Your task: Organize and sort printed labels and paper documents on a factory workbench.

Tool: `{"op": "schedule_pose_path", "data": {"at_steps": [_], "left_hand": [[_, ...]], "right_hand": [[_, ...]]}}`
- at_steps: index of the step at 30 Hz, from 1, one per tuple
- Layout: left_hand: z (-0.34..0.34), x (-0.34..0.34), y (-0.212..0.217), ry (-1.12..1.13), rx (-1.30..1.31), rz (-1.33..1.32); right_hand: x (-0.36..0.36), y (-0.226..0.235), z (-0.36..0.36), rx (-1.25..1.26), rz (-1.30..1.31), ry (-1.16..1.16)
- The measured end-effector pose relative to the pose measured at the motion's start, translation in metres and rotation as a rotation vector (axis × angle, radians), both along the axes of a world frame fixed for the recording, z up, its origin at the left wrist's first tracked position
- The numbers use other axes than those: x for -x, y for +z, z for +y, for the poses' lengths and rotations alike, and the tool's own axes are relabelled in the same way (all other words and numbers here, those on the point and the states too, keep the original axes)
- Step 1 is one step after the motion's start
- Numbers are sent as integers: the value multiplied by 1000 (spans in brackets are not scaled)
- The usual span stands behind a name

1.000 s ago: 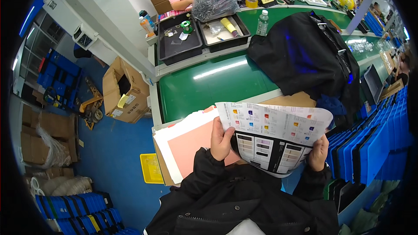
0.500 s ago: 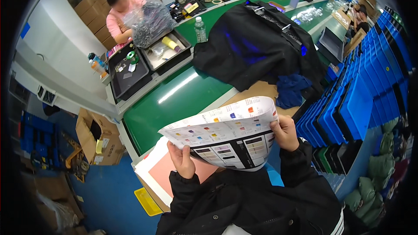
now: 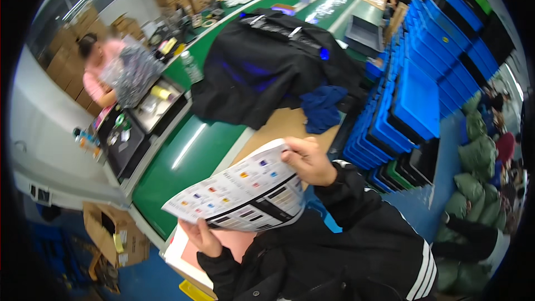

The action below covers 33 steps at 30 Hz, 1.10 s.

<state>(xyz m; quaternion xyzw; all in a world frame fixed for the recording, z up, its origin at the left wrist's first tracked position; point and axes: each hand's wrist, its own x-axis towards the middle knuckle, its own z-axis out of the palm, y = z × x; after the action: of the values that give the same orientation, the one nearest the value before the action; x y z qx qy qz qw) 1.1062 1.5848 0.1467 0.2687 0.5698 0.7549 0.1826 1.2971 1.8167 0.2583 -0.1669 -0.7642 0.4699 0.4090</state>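
A large printed sheet [image 3: 239, 187], white with small coloured pictures and dark bands, is held up in front of me and bows between my hands. My left hand [image 3: 202, 237] pinches its lower left edge. At the upper right corner, my right hand [image 3: 310, 160] grips it with the thumb on the printed face. Below the sheet, a pink sheet [image 3: 223, 248] lies on a white-topped stack near my left forearm. Beyond it, a black cloth [image 3: 251, 72] drapes over something bulky on the green worktable [image 3: 167, 181], with a dark blue cloth [image 3: 323, 108] beside it.
Nested blue crates [image 3: 412, 100] stand in tall stacks at the right. Across the table at left, a person [image 3: 103, 72] handles a clear plastic bag [image 3: 134, 75] beside black trays [image 3: 125, 153]. An open cardboard box [image 3: 114, 234] stands on the floor. Green sacks [image 3: 476, 159] lie far right.
My view has turned to the right, so the scene sits further left. Both hands keep hold of the sheet, which now appears flatter, its top edge less curled. Another person's dark-clothed limb appears lower right.
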Motion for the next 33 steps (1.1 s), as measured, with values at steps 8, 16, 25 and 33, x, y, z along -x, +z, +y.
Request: {"op": "schedule_pose_path", "data": {"at_steps": [8,16,25,33], "left_hand": [[3,3,3,1,-34,28],[-1,8,4,13,-23,48],[7,-6,13,89,26,238],[-3,4,2,159,51,294]], "right_hand": [[-2,7,3,-92,109,-34],[-6,-19,1,145,186,99],[-11,-30,-20,119,129,-39],[-14,-19,-19,11,174,-22]]}}
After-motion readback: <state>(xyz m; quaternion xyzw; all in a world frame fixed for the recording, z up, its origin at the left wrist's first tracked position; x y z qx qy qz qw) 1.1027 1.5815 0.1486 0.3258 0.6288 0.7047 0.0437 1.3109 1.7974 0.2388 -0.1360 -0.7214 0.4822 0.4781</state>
